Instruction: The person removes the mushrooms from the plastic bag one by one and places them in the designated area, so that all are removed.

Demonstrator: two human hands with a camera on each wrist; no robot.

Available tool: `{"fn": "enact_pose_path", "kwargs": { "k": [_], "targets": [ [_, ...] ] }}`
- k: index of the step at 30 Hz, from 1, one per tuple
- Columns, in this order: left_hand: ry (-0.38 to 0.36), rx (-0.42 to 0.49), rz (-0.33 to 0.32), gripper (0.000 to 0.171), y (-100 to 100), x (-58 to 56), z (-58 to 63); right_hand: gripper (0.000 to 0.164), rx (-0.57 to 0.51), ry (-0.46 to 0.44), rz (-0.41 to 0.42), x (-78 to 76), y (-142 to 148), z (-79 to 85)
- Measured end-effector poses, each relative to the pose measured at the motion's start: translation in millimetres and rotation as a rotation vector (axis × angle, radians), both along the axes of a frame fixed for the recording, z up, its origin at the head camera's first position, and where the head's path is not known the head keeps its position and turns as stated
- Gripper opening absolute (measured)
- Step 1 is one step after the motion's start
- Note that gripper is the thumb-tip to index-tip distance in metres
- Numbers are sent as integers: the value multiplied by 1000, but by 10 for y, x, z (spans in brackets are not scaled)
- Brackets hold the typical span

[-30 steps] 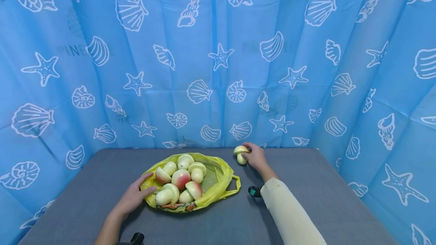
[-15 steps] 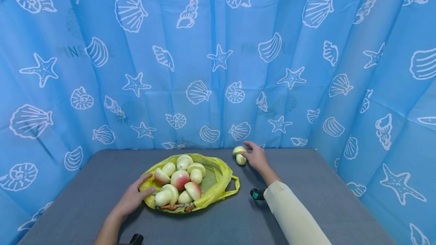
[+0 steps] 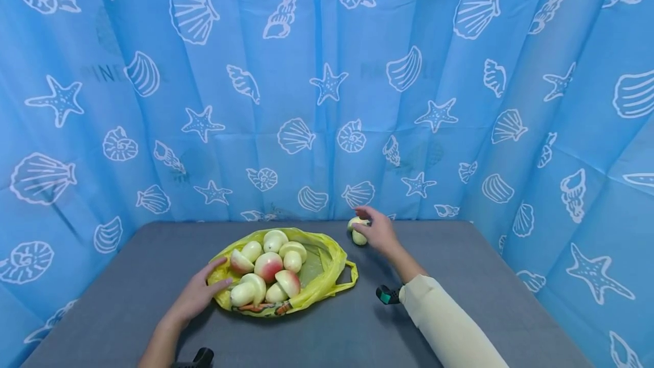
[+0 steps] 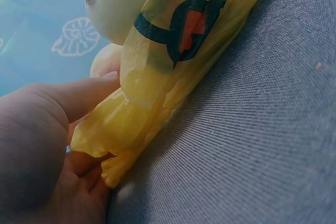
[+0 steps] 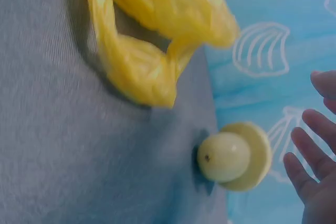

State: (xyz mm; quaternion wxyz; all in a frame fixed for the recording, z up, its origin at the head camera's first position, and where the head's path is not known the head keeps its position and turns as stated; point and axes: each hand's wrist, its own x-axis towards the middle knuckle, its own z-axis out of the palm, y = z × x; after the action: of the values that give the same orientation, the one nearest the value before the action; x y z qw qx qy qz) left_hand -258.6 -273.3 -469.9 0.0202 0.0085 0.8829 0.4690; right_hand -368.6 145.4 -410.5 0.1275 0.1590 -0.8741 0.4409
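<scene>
Yellow thin plastic bag (image 3: 334, 268), spread wide into a shallow oval, on a grey cloth-covered table (image 3: 462, 268) before a blue curtain (image 3: 306, 95) with white shell and starfish prints. Inside the bag, a heap of smooth mushroom shapes (image 3: 268, 267), some creamy white, some blushed pink.

Beyond the bag's right-hand end, toward the curtain: one pale cream mushroom-shaped piece (image 5: 234, 156) with a rounded cap and stubby stem, on the tabletop, outside the bag. Appears tipped on its side, cap toward the curtain, stem end with a small dark dot toward the near edge. Long axis, then, roughly front to back, passing beside the bag rather than pointing at it.

Just past that piece, on the side away from the bag: bare right hand (image 3: 380, 231), fingers and thumb apart, nothing between them. Overlaps the piece in the head view, but with a visible gap in the right wrist view. Left of this hand and a little lower: the piece. In judgement, the relation that matters most: within short reach of the right hand, stem crosswise to the fingers.

At the bag's left-hand end: bare left hand (image 3: 197, 293), thumb along the rim, fingers bent underneath, plastic held between. Well apart from the lone piece, with the bag in between.
</scene>
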Motion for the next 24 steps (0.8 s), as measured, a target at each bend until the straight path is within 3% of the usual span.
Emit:
{"fn": "enact_pose_path", "kwargs": {
  "k": [8, 17, 24],
  "targets": [
    [15, 2, -6, 70, -7, 6, 9, 28, 40, -24, 49, 139, -227, 194],
    [9, -14, -2, 71, -6, 21, 21, 24, 87, -77, 246, 226, -505, 380],
    [6, -14, -2, 69, 1, 24, 27, 26, 169, -155, 359, 220, -675, 404]
  ]
}}
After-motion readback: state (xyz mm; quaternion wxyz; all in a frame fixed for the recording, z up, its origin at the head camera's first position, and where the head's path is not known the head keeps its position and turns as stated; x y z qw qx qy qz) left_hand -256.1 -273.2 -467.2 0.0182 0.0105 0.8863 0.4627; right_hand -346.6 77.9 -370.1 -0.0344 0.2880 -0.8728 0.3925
